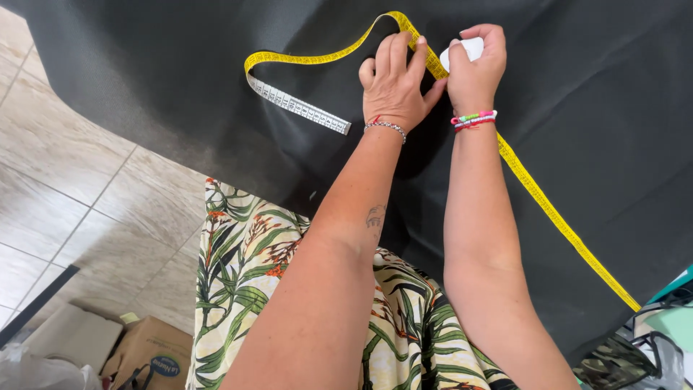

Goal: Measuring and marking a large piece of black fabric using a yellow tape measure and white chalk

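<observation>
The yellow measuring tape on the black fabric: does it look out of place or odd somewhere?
Nothing stands out. The measuring tape lies flat under the left hand; only its free end loops back, white side up. The right hand holds a white piece on the black fabric.

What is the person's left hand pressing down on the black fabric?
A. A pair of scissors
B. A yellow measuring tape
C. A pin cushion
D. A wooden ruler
B: the left hand lies flat with its fingers across the yellow measuring tape, holding it against the black fabric, while the right hand grips a small white piece beside it.
</observation>
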